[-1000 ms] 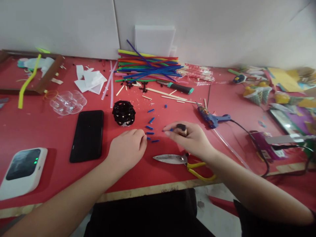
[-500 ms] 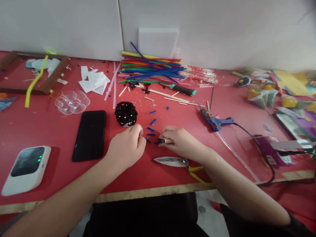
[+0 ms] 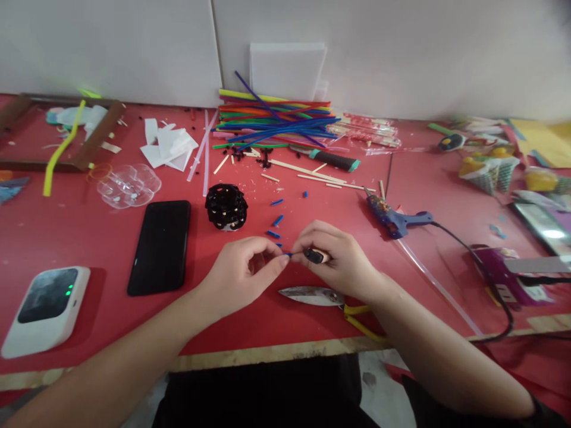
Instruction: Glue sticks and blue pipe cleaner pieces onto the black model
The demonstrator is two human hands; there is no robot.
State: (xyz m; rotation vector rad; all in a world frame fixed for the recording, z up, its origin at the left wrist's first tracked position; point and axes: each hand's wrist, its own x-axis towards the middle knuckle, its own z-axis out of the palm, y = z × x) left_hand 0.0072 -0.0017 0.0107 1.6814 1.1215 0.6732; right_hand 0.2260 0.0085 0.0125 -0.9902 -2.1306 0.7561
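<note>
My left hand (image 3: 252, 267) pinches the end of a short blue pipe-cleaner piece (image 3: 288, 254) between thumb and fingers. At the other end of that piece are the fingertips of my right hand (image 3: 334, 255). Held in the curled fingers of my right hand is a small tan stick-like thing with a black end (image 3: 314, 256); its full shape is hidden. Other cut blue pieces (image 3: 273, 234) lie just beyond the hands. A black openwork round basket-like piece with pale dots (image 3: 226, 206) stands behind my left hand. Scissors with yellow handles (image 3: 312, 295) lie under my right forearm.
A black phone (image 3: 160, 246) and a white device (image 3: 47, 309) lie at left. Along the back are coloured pipe cleaners (image 3: 272, 122), thin wooden sticks (image 3: 307, 171) and a box cutter (image 3: 334, 160). At right are a blue glue gun (image 3: 395, 217), its cord and a purple power strip (image 3: 502, 276).
My left hand has moved right and its fingers now meet those of my right hand at the blue piece. My right hand has turned slightly, still holding the black-ended thing.
</note>
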